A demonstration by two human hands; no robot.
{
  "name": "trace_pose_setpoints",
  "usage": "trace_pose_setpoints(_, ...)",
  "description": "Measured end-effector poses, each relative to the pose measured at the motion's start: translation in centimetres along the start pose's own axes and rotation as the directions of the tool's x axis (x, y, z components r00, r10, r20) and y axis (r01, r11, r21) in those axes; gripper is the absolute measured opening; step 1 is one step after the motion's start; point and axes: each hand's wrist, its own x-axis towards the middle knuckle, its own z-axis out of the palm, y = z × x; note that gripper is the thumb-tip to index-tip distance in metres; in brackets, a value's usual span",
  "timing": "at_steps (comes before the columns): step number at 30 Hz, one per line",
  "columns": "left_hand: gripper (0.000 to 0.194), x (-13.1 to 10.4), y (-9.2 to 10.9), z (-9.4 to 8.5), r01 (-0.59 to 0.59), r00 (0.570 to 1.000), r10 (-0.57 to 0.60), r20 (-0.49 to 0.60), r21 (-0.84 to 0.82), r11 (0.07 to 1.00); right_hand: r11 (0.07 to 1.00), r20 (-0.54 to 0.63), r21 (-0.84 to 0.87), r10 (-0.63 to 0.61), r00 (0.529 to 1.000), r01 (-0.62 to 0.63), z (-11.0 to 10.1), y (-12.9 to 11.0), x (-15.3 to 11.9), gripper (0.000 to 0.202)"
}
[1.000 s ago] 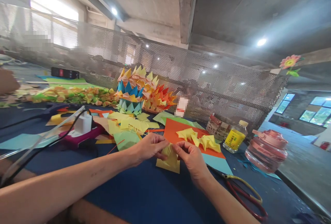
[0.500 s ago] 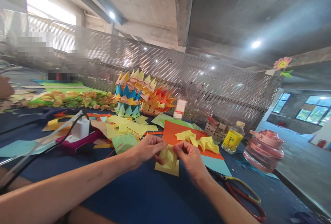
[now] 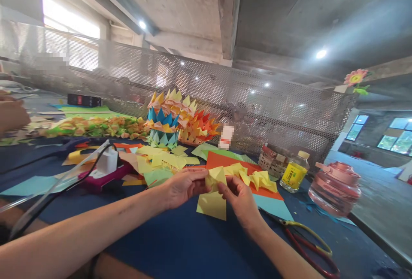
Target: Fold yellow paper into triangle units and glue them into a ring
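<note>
Paper (image 3: 217, 179), yellow and already creased to a peak, is held above the table (image 3: 154, 236); left hand (image 3: 183, 186) and right hand (image 3: 238, 193) each pinch one side, fingers nearly closed. Whether its folding is complete cannot be told. Similar folds (image 3: 264, 180) lie toward the orange sheet's (image 3: 219, 159) right edge. A yellow square (image 3: 212, 207) beneath remains flat.

Blue tabletop (image 3: 167, 249) — scissors (image 3: 285, 223) | yellow-labelled bottle (image 3: 294, 177) | light-blue sheet (image 3: 30, 185) | pink jug (image 3: 334, 192)

Beyond the far left corner of the surface (image 3: 154, 244), a window (image 3: 69, 19) glares white; a ceiling lamp (image 3: 321, 53) flares; pixelation blots the far side.
</note>
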Motion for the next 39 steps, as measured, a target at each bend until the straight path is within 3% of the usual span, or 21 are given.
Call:
trace_pose_setpoints(4, 0.013, 0.0, -0.1, -0.1, -0.004, 1.000, 0.004, 0.016, -0.003, 1.000, 0.999, -0.015, -0.046, -0.013, 1.000, 0.012, -0.4, 0.2, 0.2, 0.043)
trace_pose_setpoints(9, 0.025, -0.1, 0.1, -0.4, -0.127, 0.990, 0.119, 0.081, 0.104, 0.986, 0.998, 0.002, -0.055, -0.031, 1.000, 0.031, -0.5, 0.2, 0.0, 0.038)
trace_pose_setpoints(15, 0.030, 0.3, -0.1, -0.9, -0.249, 0.968, 0.216, 0.128, 0.358, 0.900, 0.988, 0.029, -0.133, -0.078, 0.997, 0.081, -0.5, 0.1, -0.3, 0.029)
trace_pose_setpoints(17, 0.025, 0.4, -0.1, -0.9, -0.342, 0.939, 0.308, 0.152, 0.493, 0.800, 0.958, 0.009, -0.247, -0.147, 0.989, 0.144, -0.5, 0.0, -0.3, 0.025)
trace_pose_setpoints(20, 0.017, 0.2, 0.0, -1.0, -0.486, 0.848, 0.480, 0.225, 0.691, 0.535, 0.870, 0.020, -0.422, -0.272, 0.962, 0.255, -0.7, -0.1, -0.3, 0.018)
trace_pose_setpoints(22, 0.013, -0.1, 0.1, -1.1, -0.526, 0.799, 0.526, 0.293, 0.765, 0.372, 0.806, 0.069, -0.495, -0.336, 0.939, 0.324, -0.9, 0.0, -0.3, 0.016)
trace_pose_setpoints(26, 0.004, -0.3, 0.0, -1.4, -0.539, 0.790, 0.468, 0.396, 0.813, 0.223, 0.710, 0.162, -0.583, -0.376, 0.913, 0.395, -1.2, 0.5, -0.2, 0.012)
trace_pose_setpoints(31, 0.012, -0.4, -0.1, -1.8, -0.571, 0.788, 0.357, 0.503, 0.812, 0.117, 0.661, 0.251, -0.620, -0.345, 0.905, 0.424, -1.3, 0.4, -0.3, 0.010)
trace_pose_setpoints(36, 0.021, -0.6, 0.1, -2.0, -0.623, 0.762, 0.264, 0.592, 0.781, 0.049, 0.545, 0.452, -0.628, -0.324, 0.831, 0.555, -1.5, 0.1, -0.5, 0.012)
trace_pose_setpoints(39, 0.018, -0.7, 0.1, -2.0, -0.634, 0.762, 0.213, 0.611, 0.772, 0.053, 0.524, 0.496, -0.628, -0.300, 0.815, 0.575, -1.8, 0.1, -0.6, 0.014)
